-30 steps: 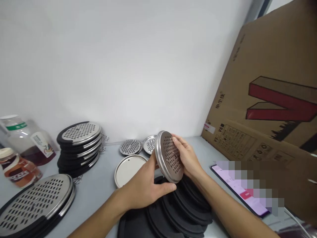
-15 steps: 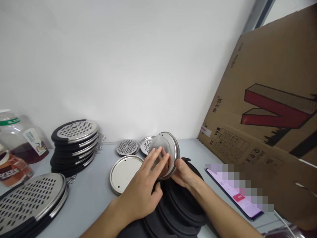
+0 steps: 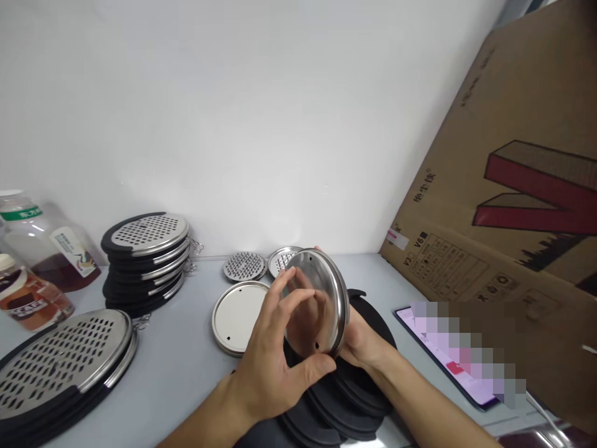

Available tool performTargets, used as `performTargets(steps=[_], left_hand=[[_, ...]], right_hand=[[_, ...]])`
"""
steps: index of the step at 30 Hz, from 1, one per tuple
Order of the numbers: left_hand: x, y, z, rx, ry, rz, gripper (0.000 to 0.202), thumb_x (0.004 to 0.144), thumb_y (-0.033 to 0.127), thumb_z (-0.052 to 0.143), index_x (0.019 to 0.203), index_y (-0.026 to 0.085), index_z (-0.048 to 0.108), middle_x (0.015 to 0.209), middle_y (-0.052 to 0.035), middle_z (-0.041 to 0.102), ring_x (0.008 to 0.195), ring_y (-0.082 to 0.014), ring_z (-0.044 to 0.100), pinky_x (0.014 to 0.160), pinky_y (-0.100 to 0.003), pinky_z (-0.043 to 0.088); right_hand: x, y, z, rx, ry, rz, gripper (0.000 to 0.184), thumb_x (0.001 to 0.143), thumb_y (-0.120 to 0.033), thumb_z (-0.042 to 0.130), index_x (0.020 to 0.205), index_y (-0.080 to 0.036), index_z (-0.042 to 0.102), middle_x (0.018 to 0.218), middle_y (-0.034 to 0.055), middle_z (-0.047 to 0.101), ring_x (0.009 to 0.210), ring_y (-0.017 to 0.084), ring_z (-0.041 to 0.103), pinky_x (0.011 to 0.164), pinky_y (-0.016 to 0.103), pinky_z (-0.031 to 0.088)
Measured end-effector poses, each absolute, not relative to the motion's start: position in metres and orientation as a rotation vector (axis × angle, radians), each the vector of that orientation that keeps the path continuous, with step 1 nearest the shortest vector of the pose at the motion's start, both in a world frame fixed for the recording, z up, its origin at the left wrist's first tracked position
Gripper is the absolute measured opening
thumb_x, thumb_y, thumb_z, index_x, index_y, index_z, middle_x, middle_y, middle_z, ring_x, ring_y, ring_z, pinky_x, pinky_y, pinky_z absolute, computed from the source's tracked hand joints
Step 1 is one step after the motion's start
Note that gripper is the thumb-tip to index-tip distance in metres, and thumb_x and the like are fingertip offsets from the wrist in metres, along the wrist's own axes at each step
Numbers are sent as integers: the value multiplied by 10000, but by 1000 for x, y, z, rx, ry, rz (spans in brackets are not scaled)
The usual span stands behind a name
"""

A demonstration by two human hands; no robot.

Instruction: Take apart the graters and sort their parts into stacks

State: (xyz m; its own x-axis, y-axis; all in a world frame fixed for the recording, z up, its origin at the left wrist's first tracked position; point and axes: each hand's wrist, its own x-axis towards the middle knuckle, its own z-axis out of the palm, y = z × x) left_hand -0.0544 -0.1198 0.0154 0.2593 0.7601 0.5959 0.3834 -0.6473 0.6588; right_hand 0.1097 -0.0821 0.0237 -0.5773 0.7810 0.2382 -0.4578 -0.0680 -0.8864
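Two or so shiny round steel plates [image 3: 310, 305], nested together and tilted towards me, are held up near the middle. Behind and under their right side, my right hand [image 3: 361, 339] grips the rims, its fingers mostly hidden. My left hand [image 3: 275, 354] curves across the front, fingertips by the upper left rim and thumb at the lower rim. Below my hands lies a pile of black round frames [image 3: 368, 373]. Just left of them, flat on the table, is a stack of plain steel plates [image 3: 240, 314] with small holes near the rim.
Grater discs [image 3: 243, 266] and a perforated disc [image 3: 280, 258] lie by the wall. Black-rimmed graters stand in a tall stack [image 3: 147, 261] and a nearer stack [image 3: 65, 367] at left, beside two bottles [image 3: 65, 255]. A phone [image 3: 448, 354] and large cardboard box [image 3: 466, 261] are at right.
The held plates have turned to a steeper tilt. My left hand has shifted from flat fingers on the face to fingertips and thumb at the rim. The camera view has moved slightly.
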Motion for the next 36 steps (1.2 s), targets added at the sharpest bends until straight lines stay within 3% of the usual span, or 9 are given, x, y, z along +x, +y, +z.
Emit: performTargets(steps=[3,6,11,15,19,23,27,31,36], left_hand=[[-57,-119,14,2183,1038,1357,663,786,377,714,1369,293,409,1581,-94,232,1453,-338,211,1162,-513,240],[-60,-118,13,2230,1018,1335,703,786,364,710,1405,263,395,1575,-111,270,1448,-332,238,1168,-483,244],[-64,-112,17,1951,906,1434,571,876,384,592,1410,245,447,1509,-82,415,1397,-314,352,1160,-454,272],[-77,-95,27,1175,769,1571,558,952,543,374,1381,211,503,1359,-94,580,1280,-298,504,1062,-435,412],[-97,-79,39,774,579,1448,723,879,708,344,1330,183,554,1265,-131,639,1145,-318,604,926,-458,513],[-105,-73,39,619,639,1426,512,872,514,551,1238,158,596,1177,-143,672,1017,-289,658,841,-433,549],[-115,-63,31,636,1047,1666,294,814,291,601,1059,130,625,957,-108,703,849,-218,680,754,-337,550],[-149,-50,27,906,1338,1697,409,732,233,631,1137,185,597,882,-27,685,784,-157,655,715,-248,504],[-177,-45,18,1298,1578,1297,404,749,291,640,1131,160,674,767,-44,697,692,-198,637,634,-277,478]], right_hand=[[109,-83,23,-391,-1294,1763,1065,479,-623,853,1416,-341,433,1498,92,409,1405,338,328,1108,509,318],[108,-83,19,-397,-1252,1768,1016,537,-524,873,1427,-365,410,1403,79,526,1367,318,395,1099,506,333],[108,-82,15,-516,-1170,1766,829,560,-540,831,1306,-296,564,1197,92,672,1249,340,526,1048,502,404],[109,-76,22,-565,-1030,1744,630,666,-661,674,1159,-270,648,1137,93,700,1219,344,550,1019,517,434],[114,-67,28,-568,-809,1826,436,838,-593,510,1093,-272,658,1184,63,689,1198,319,576,989,519,473],[115,-61,22,-648,-676,1916,297,835,-361,605,1094,-223,650,1172,67,699,1145,309,619,951,502,522],[114,-61,18,-788,-672,1933,494,749,-66,669,1225,-172,587,1136,89,714,1099,285,655,962,462,543],[126,-59,29,-788,-675,1820,556,765,-61,660,1293,-192,549,1146,88,711,1086,288,665,942,455,570],[144,-49,43,-728,-671,1620,544,776,-47,627,1280,-240,561,1147,68,713,1088,284,666,911,453,597]])
